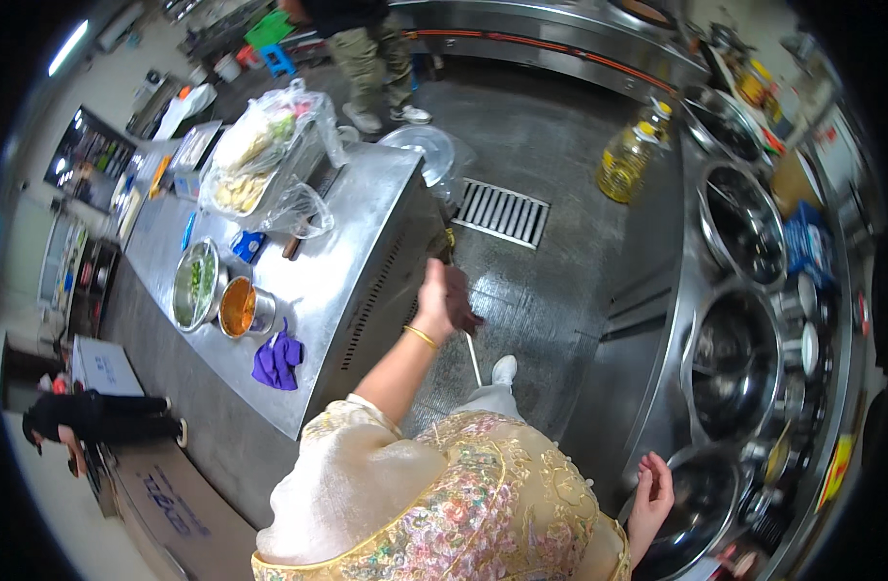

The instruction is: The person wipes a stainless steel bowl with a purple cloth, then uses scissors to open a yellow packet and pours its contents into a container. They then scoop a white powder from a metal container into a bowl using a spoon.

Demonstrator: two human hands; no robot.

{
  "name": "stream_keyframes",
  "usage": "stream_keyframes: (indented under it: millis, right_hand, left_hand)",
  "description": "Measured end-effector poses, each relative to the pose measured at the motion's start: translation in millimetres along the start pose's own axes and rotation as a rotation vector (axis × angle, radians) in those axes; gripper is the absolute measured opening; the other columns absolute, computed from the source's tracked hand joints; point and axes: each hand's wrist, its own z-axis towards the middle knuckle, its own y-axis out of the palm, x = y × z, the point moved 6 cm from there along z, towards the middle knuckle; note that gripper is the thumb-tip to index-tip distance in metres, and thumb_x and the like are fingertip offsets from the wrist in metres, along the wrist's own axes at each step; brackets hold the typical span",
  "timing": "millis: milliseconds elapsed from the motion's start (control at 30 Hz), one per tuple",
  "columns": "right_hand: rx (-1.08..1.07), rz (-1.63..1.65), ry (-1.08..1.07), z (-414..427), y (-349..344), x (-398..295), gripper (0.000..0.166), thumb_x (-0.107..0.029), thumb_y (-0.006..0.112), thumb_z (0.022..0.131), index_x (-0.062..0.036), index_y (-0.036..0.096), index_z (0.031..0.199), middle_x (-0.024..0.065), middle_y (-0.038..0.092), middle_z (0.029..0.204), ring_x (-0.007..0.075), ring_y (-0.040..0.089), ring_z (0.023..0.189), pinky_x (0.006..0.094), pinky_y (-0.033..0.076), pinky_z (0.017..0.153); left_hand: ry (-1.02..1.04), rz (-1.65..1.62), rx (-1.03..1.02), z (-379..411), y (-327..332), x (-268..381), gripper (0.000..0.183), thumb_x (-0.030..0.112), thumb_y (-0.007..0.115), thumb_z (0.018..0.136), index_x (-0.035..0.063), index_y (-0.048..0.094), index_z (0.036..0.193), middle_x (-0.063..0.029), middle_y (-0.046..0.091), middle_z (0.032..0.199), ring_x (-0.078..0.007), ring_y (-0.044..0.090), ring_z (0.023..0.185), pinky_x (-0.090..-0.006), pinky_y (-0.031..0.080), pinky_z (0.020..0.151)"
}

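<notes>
My left hand (444, 298), with a gold-coloured bangle at its wrist, is out in front of me beside the edge of the steel worktable (357, 189). It is closed around a thin pale pole (474, 359) that slants down towards my white shoe (505, 370); the pole's far end is hard to make out. Low on the right is my right hand (654, 486), its fingers slightly curled and nothing in them. It is nearest to a large steel wok (687, 508) on the stove counter.
On the worktable are a metal bowl of chopped greens (197, 283), a pot of red sauce (238, 305), a purple cloth (278, 361) and bagged vegetables (259, 149). A drain grate (503, 212) lies ahead. Oil bottles (625, 163) stand right. Two people (375, 65) (103, 428) are nearby.
</notes>
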Motion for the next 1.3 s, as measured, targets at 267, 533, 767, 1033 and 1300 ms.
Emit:
stream_keyframes:
  millis: [267, 533, 767, 1033, 1300]
  right_hand:
    - [-0.307, -0.241, -0.147, 124.8, 83.8, -59.0, 0.024, -0.001, 0.056, 0.086, 0.0012, 0.059, 0.110, 0.0098, 0.061, 0.099, 0.0168, 0.060, 0.091, 0.0269, 0.047, 0.079]
    - [-0.359, -0.273, -0.205, 184.6, 113.8, -81.8, 0.023, -0.001, 0.064, 0.080, -0.0009, 0.063, 0.103, 0.0093, 0.062, 0.091, 0.0166, 0.063, 0.081, 0.0250, 0.051, 0.070]
    - [-0.192, -0.235, -0.223, 226.7, 97.0, -75.8, 0.015, -0.002, 0.064, 0.080, -0.0011, 0.063, 0.095, 0.0074, 0.060, 0.083, 0.0144, 0.060, 0.070, 0.0254, 0.048, 0.062]
    - [-0.193, 0.015, -0.100, 271.8, 91.8, -62.4, 0.009, -0.005, 0.061, 0.085, -0.0014, 0.064, 0.093, 0.0051, 0.064, 0.082, 0.0091, 0.060, 0.070, 0.0221, 0.048, 0.062]
    - [-0.450, 0.262, 0.011, 296.1, 118.9, -105.3, 0.007, -0.007, 0.054, 0.091, -0.0014, 0.058, 0.092, -0.0001, 0.056, 0.075, 0.0034, 0.051, 0.065, 0.0179, 0.041, 0.056]
  left_hand:
    - [0.694, -0.229, 0.397, 79.3, -181.5, 195.1, 0.038, 0.042, 0.048, 0.093, 0.0072, 0.049, 0.109, -0.0085, 0.057, 0.109, -0.0229, 0.052, 0.107, -0.0439, 0.046, 0.088]
    - [0.513, -0.212, 0.362, 83.4, -102.1, 133.1, 0.030, 0.028, 0.059, 0.089, 0.0053, 0.052, 0.107, -0.0069, 0.058, 0.098, -0.0162, 0.057, 0.086, -0.0272, 0.051, 0.071]
    - [0.177, -0.044, 0.087, 124.0, 25.5, 56.8, 0.013, 0.022, 0.058, 0.091, 0.0086, 0.060, 0.089, 0.0005, 0.061, 0.078, -0.0069, 0.057, 0.064, -0.0170, 0.049, 0.055]
    - [0.061, -0.005, 0.005, 136.8, 98.0, 45.2, 0.013, 0.023, 0.059, 0.091, 0.0104, 0.059, 0.089, 0.0008, 0.061, 0.075, -0.0076, 0.058, 0.065, -0.0196, 0.049, 0.056]
    - [0.054, -0.064, 0.050, 138.5, 93.0, 42.1, 0.015, 0.025, 0.060, 0.090, 0.0122, 0.055, 0.085, -0.0002, 0.061, 0.075, -0.0088, 0.058, 0.064, -0.0209, 0.050, 0.054]
